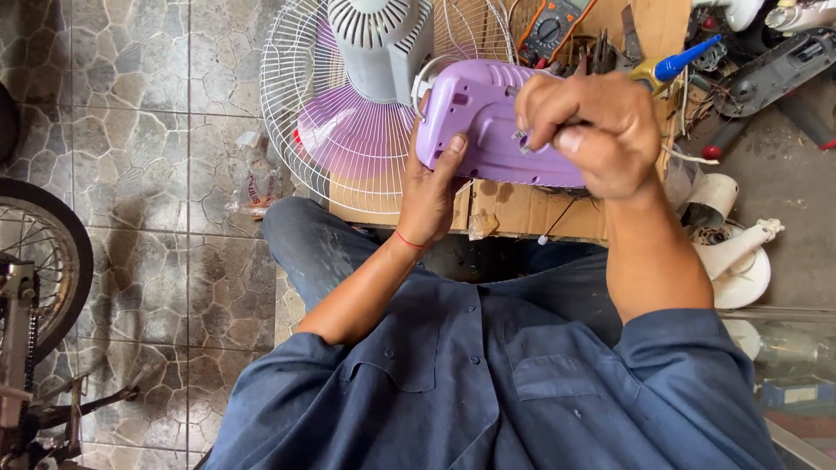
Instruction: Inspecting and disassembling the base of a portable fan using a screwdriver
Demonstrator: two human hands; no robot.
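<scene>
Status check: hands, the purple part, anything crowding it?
Left hand grips purple housing. Right hand holds screwdriver on it. Fan guard close behind.

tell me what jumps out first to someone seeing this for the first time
The eye lands on the purple plastic housing at top centre, gripped from below by the left hand while the right hand closes over its upper right. Just behind it lies a fan with a white wire grille and purple blades. A screwdriver with a blue and yellow handle pokes out past the right hand.
</scene>
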